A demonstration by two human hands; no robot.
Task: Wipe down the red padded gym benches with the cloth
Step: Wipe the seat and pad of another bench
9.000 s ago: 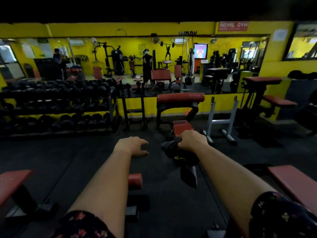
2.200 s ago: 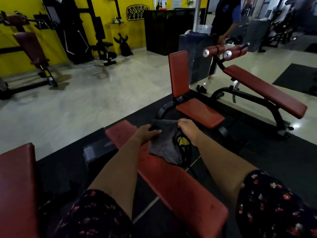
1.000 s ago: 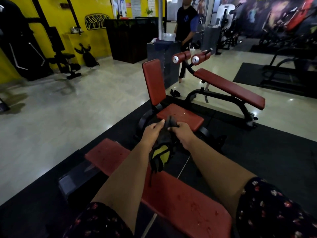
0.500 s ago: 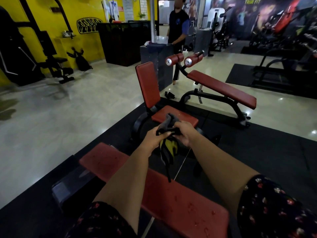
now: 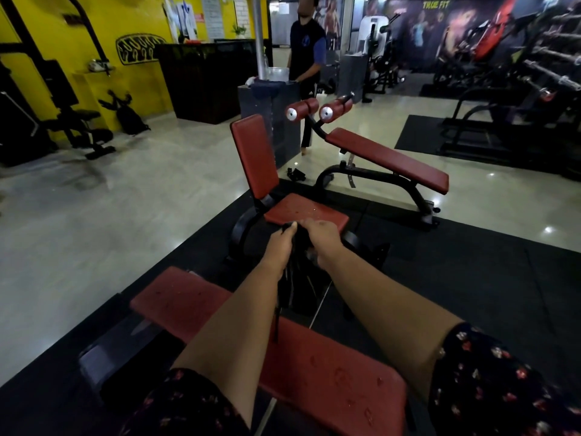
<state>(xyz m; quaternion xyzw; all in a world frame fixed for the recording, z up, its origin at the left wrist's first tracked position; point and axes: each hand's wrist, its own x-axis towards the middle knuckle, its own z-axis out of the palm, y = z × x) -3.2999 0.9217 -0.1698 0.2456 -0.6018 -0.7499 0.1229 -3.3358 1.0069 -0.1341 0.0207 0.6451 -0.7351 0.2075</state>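
The flat bench lies close below the arms; the seat bench stands just ahead.

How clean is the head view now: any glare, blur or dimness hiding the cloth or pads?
Head view: dim, so the dark cloth blends into the black mat; small glare spots on the pale floor; wide-lens bowing at edges; near bench droplets look sharp.

Nearest: flat bench on mat. Ahead: seat, same mat. Behind seat, right: sloped bench. Farther back: person; back left: counter.
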